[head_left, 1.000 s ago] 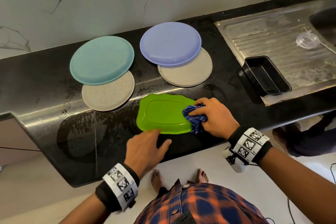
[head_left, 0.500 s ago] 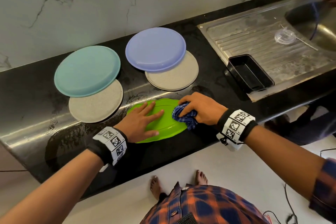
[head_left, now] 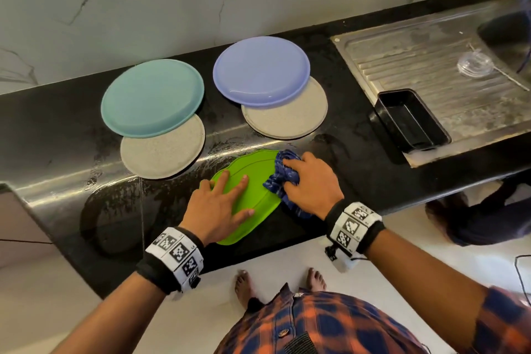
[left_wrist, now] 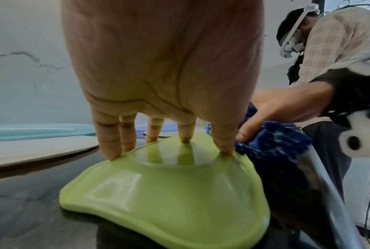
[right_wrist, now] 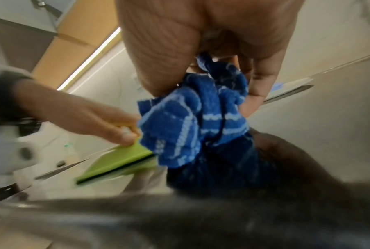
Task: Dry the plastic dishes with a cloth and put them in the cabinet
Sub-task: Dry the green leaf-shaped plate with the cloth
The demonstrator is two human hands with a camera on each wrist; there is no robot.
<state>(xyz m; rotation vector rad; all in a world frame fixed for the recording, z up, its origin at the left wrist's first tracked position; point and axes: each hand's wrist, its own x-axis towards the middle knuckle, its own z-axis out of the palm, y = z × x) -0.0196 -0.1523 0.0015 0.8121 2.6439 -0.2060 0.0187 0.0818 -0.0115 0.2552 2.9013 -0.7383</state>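
A green plastic dish (head_left: 258,178) (left_wrist: 169,193) (right_wrist: 115,156) lies upside down near the front edge of the black counter (head_left: 71,152). My left hand (head_left: 218,204) (left_wrist: 162,84) presses on it with straight, spread fingers. My right hand (head_left: 313,184) (right_wrist: 201,50) grips a bunched blue cloth (head_left: 283,178) (left_wrist: 271,143) (right_wrist: 192,121) against the dish's right edge. Behind stand a teal plate (head_left: 152,98) over a grey plate (head_left: 162,149), and a lilac plate (head_left: 261,70) over another grey plate (head_left: 287,115).
A steel drainboard (head_left: 431,66) to the right carries a black rectangular tray (head_left: 411,121) and a clear lid (head_left: 474,64); the sink basin (head_left: 505,34) is at the far right. The counter is wet in patches. A marble wall backs it. Another person (left_wrist: 328,50) stands to the right.
My left hand moved from the counter's front edge onto the green dish and now presses it flat. My right hand with the cloth shifted along the dish's right rim.
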